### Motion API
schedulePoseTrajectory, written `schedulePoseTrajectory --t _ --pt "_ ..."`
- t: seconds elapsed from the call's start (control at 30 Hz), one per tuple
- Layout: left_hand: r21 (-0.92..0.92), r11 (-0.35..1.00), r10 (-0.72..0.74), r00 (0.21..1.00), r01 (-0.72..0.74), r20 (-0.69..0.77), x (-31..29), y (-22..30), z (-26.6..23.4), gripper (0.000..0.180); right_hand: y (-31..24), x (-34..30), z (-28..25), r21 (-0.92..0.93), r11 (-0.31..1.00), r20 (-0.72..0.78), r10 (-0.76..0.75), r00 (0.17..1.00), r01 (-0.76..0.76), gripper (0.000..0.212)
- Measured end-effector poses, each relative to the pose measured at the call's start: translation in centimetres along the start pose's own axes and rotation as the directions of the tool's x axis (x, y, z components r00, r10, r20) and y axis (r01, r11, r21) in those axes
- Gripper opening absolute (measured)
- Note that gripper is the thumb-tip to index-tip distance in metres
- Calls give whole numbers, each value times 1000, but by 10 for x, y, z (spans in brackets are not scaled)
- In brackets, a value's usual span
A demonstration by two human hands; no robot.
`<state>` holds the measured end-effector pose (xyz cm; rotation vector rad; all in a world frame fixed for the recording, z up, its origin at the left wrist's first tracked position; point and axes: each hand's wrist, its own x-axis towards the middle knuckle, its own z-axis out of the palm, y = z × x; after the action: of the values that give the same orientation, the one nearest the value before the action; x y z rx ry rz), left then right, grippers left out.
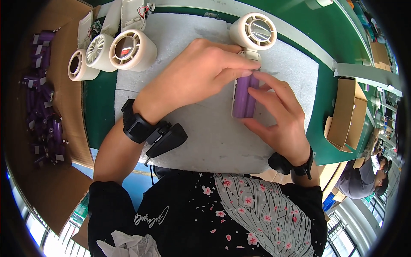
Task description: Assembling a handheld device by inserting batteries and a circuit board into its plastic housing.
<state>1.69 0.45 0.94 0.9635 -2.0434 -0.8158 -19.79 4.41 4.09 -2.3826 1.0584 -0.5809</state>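
A cream handheld fan lies on the foam sheet with its round head at the far end. Two purple cylindrical battery cells, side by side as a pack, rest in its open handle. Above the cells' far end, my left hand is closed, thumb and index fingertips pinched over the fan's neck; whatever lies between them is hidden. From the right, my right hand grips the battery pack, its fingers along the side and upper end and its thumb at the near end.
Several more cream fans with opened handles stand at the far left. A cardboard box on the left holds many purple battery packs. An open carton sits right of the foam sheet. Another person is at the far right.
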Motion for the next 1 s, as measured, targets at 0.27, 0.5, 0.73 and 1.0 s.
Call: schedulePoseTrajectory --t 0.27,0.5,0.73,1.0 --pt "-10 1000 -22 1000 22 15 0 0 1 23 4 1 1 51 999 -23 10 1000 -9 43" --pt "24 1000 6 1000 -7 5 -1 -1 0 23 5 5 0 59 998 -35 -8 999 10 45" --pt "-60 990 -121 989 126 84 -1 4 -4 33 7 6 0 103 995 -11 -5 1000 6 48" --pt "-66 985 -158 985 162 67 0 7 -2 44 4 12 -2 80 991 56 99 994 -103 51"
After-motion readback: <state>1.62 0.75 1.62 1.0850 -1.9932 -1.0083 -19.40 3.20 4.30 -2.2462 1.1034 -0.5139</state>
